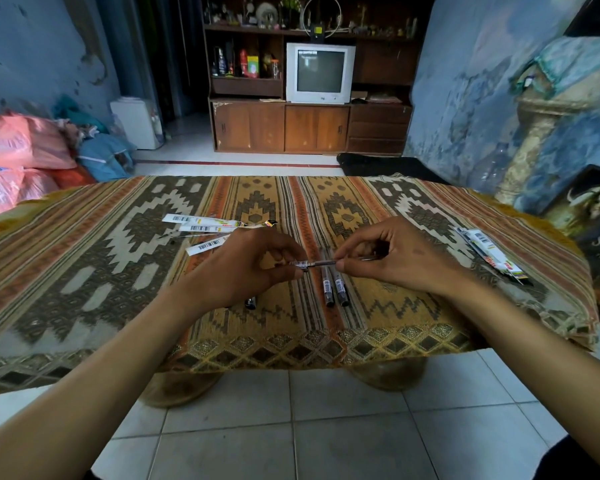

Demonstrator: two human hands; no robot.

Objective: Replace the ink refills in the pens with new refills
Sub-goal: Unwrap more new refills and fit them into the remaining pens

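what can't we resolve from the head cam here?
- Pen held between left hand and right hand: fingers cover both ends, so refill in or out cannot be told.
- Pen under the left wrist: mostly hidden.
- Two pens on the cloth: far ends pass behind the held pen.
- Wrappers at left and right: print too small; full or empty unclear.

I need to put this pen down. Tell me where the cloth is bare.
Bare cloth lies between the two pens on the table and the refill packets at the right edge, and along the near left, below the packets at the left. It is crowded under the left hand and right hand, which hold the pen.
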